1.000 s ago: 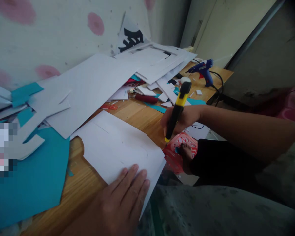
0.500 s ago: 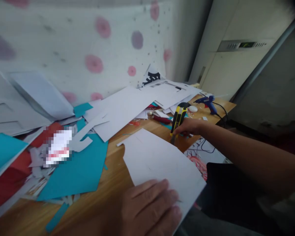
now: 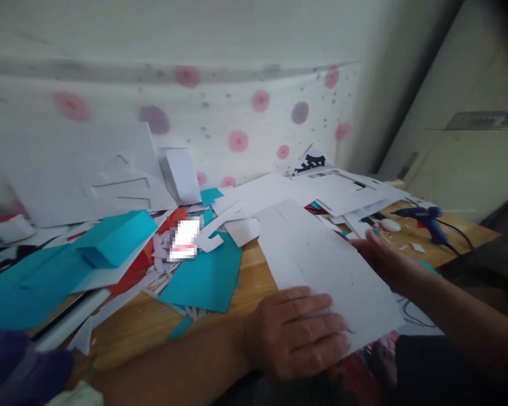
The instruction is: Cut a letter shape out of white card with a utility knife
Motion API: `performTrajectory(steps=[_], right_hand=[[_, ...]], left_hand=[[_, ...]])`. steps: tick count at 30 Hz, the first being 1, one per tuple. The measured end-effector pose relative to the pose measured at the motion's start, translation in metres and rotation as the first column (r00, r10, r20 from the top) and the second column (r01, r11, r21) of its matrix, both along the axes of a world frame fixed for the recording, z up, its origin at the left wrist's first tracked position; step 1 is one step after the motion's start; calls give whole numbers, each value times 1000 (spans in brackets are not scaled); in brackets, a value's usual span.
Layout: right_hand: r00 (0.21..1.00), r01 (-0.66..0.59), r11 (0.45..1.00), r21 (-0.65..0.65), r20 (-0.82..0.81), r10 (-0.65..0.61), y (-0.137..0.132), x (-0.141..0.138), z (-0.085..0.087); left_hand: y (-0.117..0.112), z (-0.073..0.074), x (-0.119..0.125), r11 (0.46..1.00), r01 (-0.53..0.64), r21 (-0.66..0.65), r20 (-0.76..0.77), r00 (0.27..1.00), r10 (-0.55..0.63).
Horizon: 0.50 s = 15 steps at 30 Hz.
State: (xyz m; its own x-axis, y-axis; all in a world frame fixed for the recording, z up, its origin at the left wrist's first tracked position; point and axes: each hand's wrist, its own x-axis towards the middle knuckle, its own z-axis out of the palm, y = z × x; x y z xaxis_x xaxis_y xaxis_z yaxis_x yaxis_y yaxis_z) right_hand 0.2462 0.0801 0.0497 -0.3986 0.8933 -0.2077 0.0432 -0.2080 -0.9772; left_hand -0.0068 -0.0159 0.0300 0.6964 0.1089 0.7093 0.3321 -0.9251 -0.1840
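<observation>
A white sheet of card (image 3: 322, 254) lies in front of me at a slant, its near corner past the table's front edge. My left hand (image 3: 302, 330) rests on its near left part, fingers stretched out flat and slightly apart; the thumb is hidden. Along the sheet's right edge is my right hand (image 3: 383, 262), seen edge-on, with its fingers extended and the tips close to the card. I see no tool in it. The yellow and black utility knife does not show in this view.
A blue glue gun (image 3: 432, 223) with a black cord lies at the right. Teal card (image 3: 203, 282), a folded teal piece (image 3: 118, 239) and paper scraps cover the left. More cut white sheets (image 3: 347, 192) lie at the back, before a spotted cloth (image 3: 237, 113) on the wall.
My right hand no longer shows the utility knife and is now at the sheet's right edge. The sheet has shifted, its far end now over other white sheets. The view has swung left.
</observation>
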Motion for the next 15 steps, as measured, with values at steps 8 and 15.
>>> performTrajectory(steps=[8,15], right_hand=[[930,197,967,-159,-281,-235,-22,-36,-9],[874,246,969,34,-440,-207,-9,-53,-21]], left_hand=[[27,-10,-3,753,-23,-657,560,653,509],[37,-3,5,-95,747,-658,529,549,647]])
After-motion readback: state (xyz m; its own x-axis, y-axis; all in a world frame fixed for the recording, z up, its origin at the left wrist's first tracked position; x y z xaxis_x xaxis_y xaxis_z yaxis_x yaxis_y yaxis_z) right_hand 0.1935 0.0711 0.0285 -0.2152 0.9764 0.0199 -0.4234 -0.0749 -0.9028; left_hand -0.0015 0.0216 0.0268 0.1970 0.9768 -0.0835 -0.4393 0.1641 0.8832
